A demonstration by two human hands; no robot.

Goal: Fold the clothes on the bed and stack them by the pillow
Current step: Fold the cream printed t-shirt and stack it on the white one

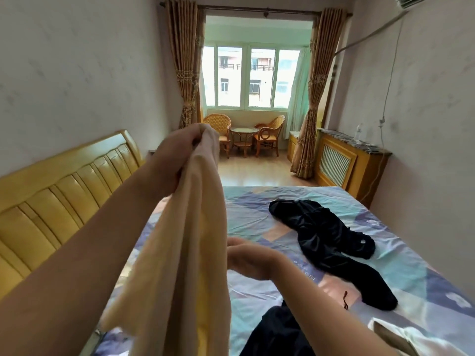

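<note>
Cream garment (180,240) hangs from your left hand (172,155), fingers pinched on its top edge, raised high so the cloth drops straight. Your right hand (246,255) sits lower beside the hanging cloth; its fingers are hidden behind the fabric, so grip cannot be told. Black clothes (326,242) lie unfolded on the bed (257,217). No pillow in view.

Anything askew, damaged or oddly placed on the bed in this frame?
Nothing looks damaged. The black garment lies crumpled and unfolded across the patterned bedsheet, with a small dark red cord loose beside it. The left hand grips a beige cloth held up; the right hand is beside it.
</note>
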